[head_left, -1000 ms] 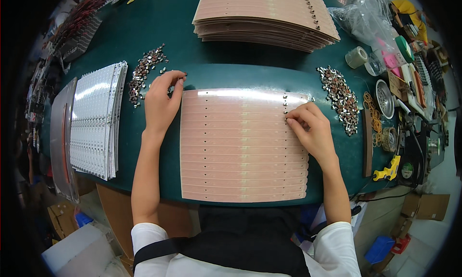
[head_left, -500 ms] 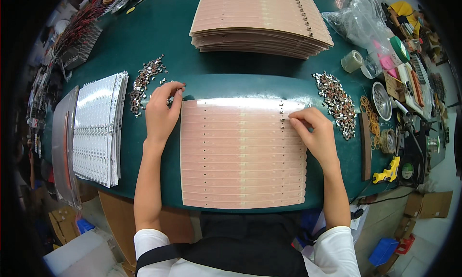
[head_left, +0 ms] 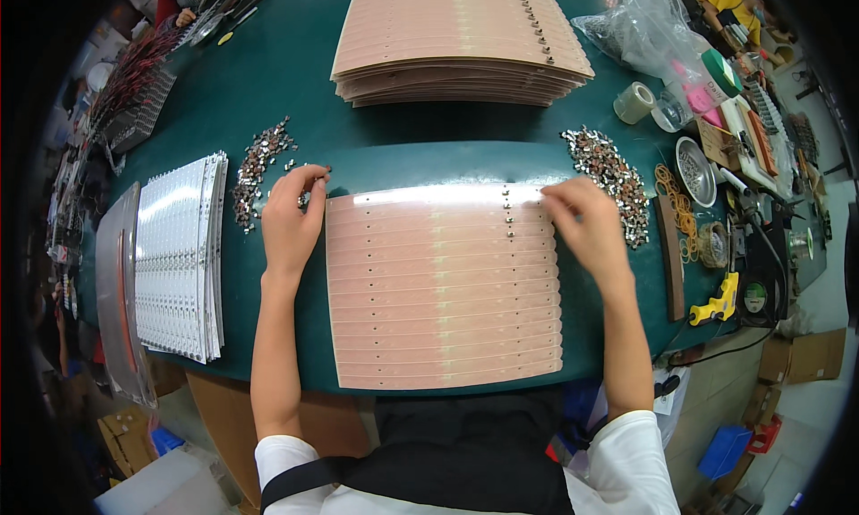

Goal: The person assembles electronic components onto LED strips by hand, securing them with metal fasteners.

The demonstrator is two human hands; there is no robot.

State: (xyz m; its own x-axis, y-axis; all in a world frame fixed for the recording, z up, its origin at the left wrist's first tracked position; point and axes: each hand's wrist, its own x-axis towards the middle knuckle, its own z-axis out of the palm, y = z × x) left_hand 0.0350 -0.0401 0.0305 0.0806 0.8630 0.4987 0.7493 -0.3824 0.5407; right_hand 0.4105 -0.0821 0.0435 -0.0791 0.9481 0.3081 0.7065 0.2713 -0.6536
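Observation:
A flat pinkish-tan sheet (head_left: 443,291), marked into many horizontal strips, lies on the green table before me. Several small metal clips (head_left: 510,220) stand in a column near its upper right. My left hand (head_left: 291,224) is beside the sheet's upper left corner, thumb and forefinger closed around a small dark metal clip (head_left: 327,169). At the upper right edge is my right hand (head_left: 591,233), its fingertips pinched together just above the sheet. Whether anything is between those fingertips is hidden.
Piles of loose metal clips lie left (head_left: 259,170) and right (head_left: 613,179). A tall stack of similar sheets (head_left: 456,41) stands at the back. White perforated panels (head_left: 179,255) are at left. On the right are a wooden bar (head_left: 669,260), a metal bowl (head_left: 696,170) and a yellow glue gun (head_left: 718,302).
My right hand has moved up and away from the clip column toward the sheet's right edge. My left hand stays by the upper left corner. The whole view has shifted slightly.

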